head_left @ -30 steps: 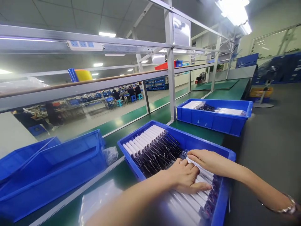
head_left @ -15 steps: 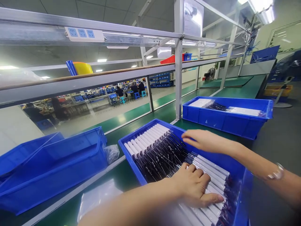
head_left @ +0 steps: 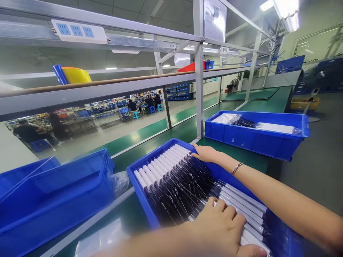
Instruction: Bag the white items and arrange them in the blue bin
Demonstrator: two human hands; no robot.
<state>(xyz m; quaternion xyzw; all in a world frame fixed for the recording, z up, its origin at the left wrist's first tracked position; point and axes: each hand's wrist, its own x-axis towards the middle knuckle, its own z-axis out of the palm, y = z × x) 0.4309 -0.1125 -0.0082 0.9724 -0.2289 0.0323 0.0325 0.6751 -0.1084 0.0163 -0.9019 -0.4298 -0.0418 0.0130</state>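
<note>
A blue bin (head_left: 139,205) in front of me holds two rows of white tubes with black cables bunched between them. The tubes (head_left: 163,160) of the far row lie side by side, while the near row of white tubes (head_left: 243,200) has clear wrapping. My left hand (head_left: 223,223) lies over the near row, palm down, fingers spread and bent, thumb out to the side. At the bin's far right edge is my right hand (head_left: 207,153), fingers stretched forward and thumb apart, beside the end of the far row. Whether its fingertips touch the rim or a tube is unclear.
Another blue bin (head_left: 246,137) of white tubes stands behind to the right. Blue bins (head_left: 80,191) stand at left, with crumpled clear plastic (head_left: 119,182) alongside. A metal post (head_left: 199,89) rises behind my bin. People (head_left: 150,101) sit at distant benches.
My right hand has moved forward and left to the bin's far right edge. My left hand stays on the near row. The view has shifted slightly.
</note>
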